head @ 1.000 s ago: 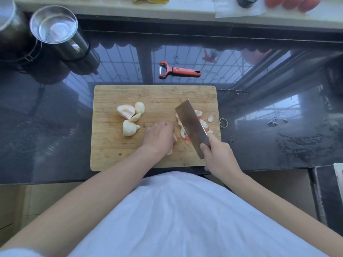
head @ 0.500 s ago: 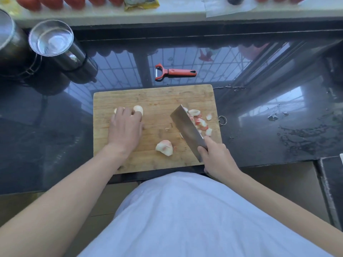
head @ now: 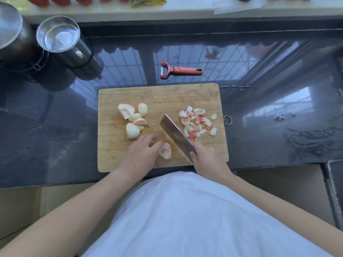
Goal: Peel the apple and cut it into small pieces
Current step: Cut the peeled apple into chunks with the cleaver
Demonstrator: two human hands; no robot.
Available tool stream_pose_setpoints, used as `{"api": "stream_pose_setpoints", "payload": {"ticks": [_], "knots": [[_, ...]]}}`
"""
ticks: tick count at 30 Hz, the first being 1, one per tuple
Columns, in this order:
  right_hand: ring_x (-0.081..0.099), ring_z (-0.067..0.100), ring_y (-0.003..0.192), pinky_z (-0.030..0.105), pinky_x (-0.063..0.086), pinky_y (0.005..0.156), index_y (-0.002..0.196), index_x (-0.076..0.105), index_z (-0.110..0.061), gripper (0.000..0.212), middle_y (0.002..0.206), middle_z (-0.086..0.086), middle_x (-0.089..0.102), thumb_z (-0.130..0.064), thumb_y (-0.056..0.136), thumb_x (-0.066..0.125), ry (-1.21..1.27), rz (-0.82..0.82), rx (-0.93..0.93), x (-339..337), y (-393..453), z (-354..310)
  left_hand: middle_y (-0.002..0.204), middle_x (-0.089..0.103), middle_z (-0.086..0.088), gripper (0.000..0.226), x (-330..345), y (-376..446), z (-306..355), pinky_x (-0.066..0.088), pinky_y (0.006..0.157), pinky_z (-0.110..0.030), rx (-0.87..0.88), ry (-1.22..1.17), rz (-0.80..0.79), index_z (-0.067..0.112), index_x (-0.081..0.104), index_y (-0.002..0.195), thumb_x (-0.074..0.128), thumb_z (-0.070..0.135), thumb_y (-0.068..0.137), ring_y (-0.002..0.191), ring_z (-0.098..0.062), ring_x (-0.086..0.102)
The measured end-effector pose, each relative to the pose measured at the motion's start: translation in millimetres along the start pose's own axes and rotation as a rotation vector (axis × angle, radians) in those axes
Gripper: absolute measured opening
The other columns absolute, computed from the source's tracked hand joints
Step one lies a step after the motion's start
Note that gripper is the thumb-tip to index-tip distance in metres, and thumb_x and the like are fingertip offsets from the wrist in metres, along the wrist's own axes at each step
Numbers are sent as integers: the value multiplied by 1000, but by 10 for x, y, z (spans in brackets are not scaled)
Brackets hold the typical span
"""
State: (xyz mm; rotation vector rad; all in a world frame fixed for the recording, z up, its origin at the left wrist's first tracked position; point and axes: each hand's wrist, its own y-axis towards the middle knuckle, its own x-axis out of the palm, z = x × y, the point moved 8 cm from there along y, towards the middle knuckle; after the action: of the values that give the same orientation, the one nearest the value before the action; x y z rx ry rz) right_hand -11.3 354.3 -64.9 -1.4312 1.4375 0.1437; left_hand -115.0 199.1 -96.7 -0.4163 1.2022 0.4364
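Since half a second ago the left hand [head: 142, 156] has left the far wedges and now steadies an apple wedge [head: 165, 150] with curled fingers [head: 148, 139]. The right hand [head: 206, 160] grips the cleaver [head: 174, 135], blade tilted just right of that wedge, the diced pieces [head: 196, 122] beyond.

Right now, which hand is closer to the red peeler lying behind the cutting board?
Right, narrowly. The right hand grips the cleaver at the board's near right corner, almost straight below the peeler. The left hand steadies an apple chunk further left.
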Motion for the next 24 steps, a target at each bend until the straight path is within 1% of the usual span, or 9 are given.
{"api": "stream_pose_setpoints", "payload": {"ticks": [4, 7, 12, 14, 16, 18, 20, 22, 24], "knots": [[56, 37, 77, 38, 35, 60, 113, 42, -19, 11, 77, 9, 58, -21, 102, 41, 31, 56, 4, -42, -45, 46, 121, 58, -12, 44, 27, 76, 80, 50, 68, -40, 71, 1, -59, 18, 64, 119, 79, 13, 78, 96, -31, 58], [56, 37, 79, 39, 39, 61, 101, 38, -18, 5, 86, 13, 62, -23, 102, 41, -9, -8, 3, 38, -50, 57, 113, 57, -9, 43, 78, 41, 172, 45, 64, -41, 214, 92, -88, 18, 63, 117, 66, -1, 78, 88, -28, 52], [58, 37, 80, 44, 50, 68, 99, 38, -19, 7, 89, 13, 62, -25, 101, 40, -32, -41, 5, 153, -1, 88, 116, 58, -12, 46, 2, -88, -13, 47, 54, -37, 111, 97, -50, 13, 64, 113, 71, -8, 73, 85, -29, 56], [57, 34, 77, 42, 48, 63, 94, 37, -21, 10, 84, 8, 59, -27, 102, 40, 20, 14, 32, 76, 15, 176, 127, 51, -8, 45, -16, -128, -108, 52, 58, -39, -90, -17, -68, 18, 59, 121, 72, -1, 82, 90, -29, 58], [51, 32, 73, 39, 39, 59, 91, 33, -24, 14, 78, 3, 53, -26, 102, 39, 32, 95, 71, -66, 39, 279, 130, 47, 0, 44, -14, -200, -271, 54, 70, -42, -445, -246, -49, 25, 53, 129, 65, 6, 91, 93, -26, 58], [46, 33, 72, 39, 37, 61, 98, 36, -22, 8, 81, 6, 53, -26, 102, 40, -25, 181, 98, -231, 69, 361, 120, 57, 0, 42, 92, -357, -394, 55, 83, -45, -881, -561, -76, 24, 48, 131, 59, 12, 93, 93, -24, 62], [47, 35, 72, 40, 38, 62, 107, 40, -17, 10, 84, 8, 56, -26, 102, 42, -83, 214, 72, -328, 83, 353, 103, 67, -8, 29, 252, -505, -336, 61, 82, -44, -1212, -939, -96, 19, 47, 122, 59, 22, 96, 79, -24, 71], [46, 36, 71, 40, 38, 60, 98, 39, -18, 9, 82, 6, 55, -25, 101, 42, -93, 190, 7, -318, 55, 273, 95, 70, -10, 15, 310, -479, -255, 64, 80, -42, -1296, -1115, -49, 19, 49, 110, 59, 23, 99, 70, -23, 75], [47, 36, 71, 42, 41, 61, 89, 33, -20, 15, 78, 1, 51, -24, 101, 42, -105, 141, -81, -262, -7, 110, 97, 71, -7, 10, 323, -364, -212, 65, 77, -40, -1249, -1119, -8, 23, 50, 101, 60, 22, 100, 73, -24, 77]]}}
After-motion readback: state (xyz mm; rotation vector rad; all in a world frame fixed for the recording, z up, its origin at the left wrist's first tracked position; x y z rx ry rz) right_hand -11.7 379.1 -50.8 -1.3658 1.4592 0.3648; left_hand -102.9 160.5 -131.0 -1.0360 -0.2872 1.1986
